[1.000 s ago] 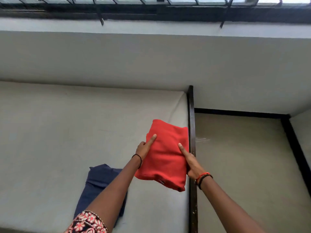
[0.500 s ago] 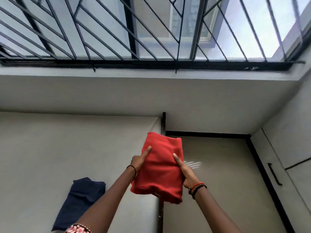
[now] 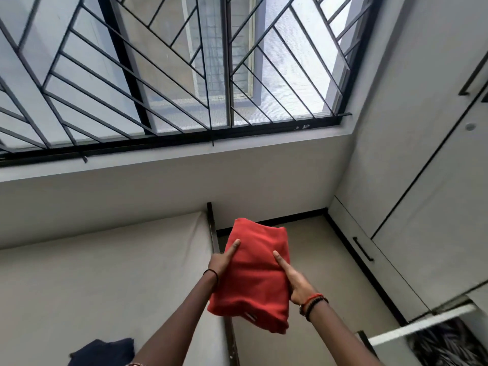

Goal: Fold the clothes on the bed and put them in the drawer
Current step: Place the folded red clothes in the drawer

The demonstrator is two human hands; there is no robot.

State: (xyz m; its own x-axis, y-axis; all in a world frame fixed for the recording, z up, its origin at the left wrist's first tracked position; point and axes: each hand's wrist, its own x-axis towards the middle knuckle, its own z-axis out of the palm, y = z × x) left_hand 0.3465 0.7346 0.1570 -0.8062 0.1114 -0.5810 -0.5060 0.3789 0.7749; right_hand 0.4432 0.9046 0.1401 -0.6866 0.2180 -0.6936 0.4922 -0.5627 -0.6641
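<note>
A folded red garment (image 3: 254, 276) is held in the air between both hands, over the dark bed frame edge (image 3: 214, 233). My left hand (image 3: 223, 260) grips its left side, thumb on top and fingers underneath. My right hand (image 3: 291, 280) grips its right side the same way. A dark navy garment (image 3: 105, 351) lies on the pale bed (image 3: 92, 273) at the bottom left. An open drawer (image 3: 427, 336) with dark patterned cloth inside shows at the bottom right.
A white wardrobe with black handles (image 3: 363, 249) runs along the right wall. A barred window (image 3: 171, 75) fills the top. Beige floor (image 3: 311, 247) lies between bed and wardrobe.
Both hands carried the red garment off the bed and to the right, over the floor. The view swung up and right, bringing the wardrobe and open drawer into sight.
</note>
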